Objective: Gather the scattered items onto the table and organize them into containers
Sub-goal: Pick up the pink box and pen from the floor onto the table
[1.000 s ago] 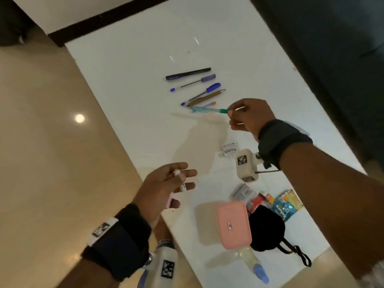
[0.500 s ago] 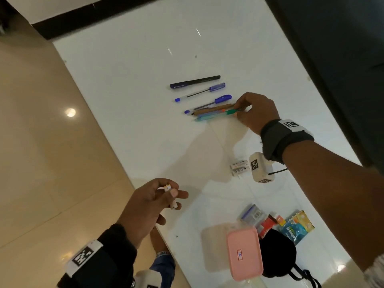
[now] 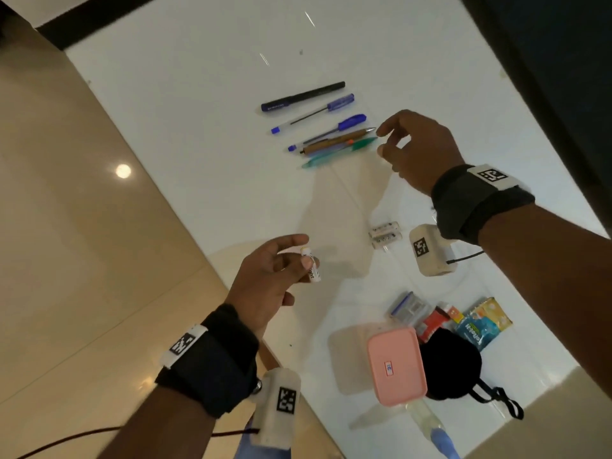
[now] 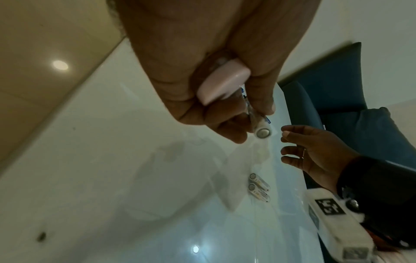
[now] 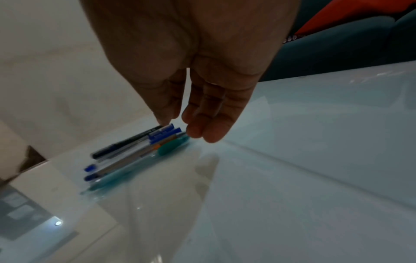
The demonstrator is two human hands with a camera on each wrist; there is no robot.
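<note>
Several pens lie in a row on the white table (image 3: 205,94). The green pen (image 3: 334,155) (image 5: 171,147) is the nearest of them. My right hand (image 3: 381,140) (image 5: 180,128) hovers just past the pens' right ends, fingers relaxed and holding nothing. My left hand (image 3: 308,256) is over the table's left edge and pinches a white battery (image 3: 311,268) (image 4: 262,132). The left wrist view also shows a pink eraser (image 4: 223,83) tucked in that palm. Two more batteries (image 3: 385,234) (image 4: 258,185) lie side by side on the table between my hands.
Near the front edge are a pink lidded box (image 3: 395,366), a black pouch (image 3: 450,362), snack packets (image 3: 483,323), a small clear box (image 3: 407,308) and a blue-capped bottle (image 3: 430,429). Beige floor lies to the left. A dark blue sofa (image 4: 337,85) stands beyond the table.
My right hand laid the green pen beside the row, let go and opened, pulling back a little. My left hand still holds the battery.
</note>
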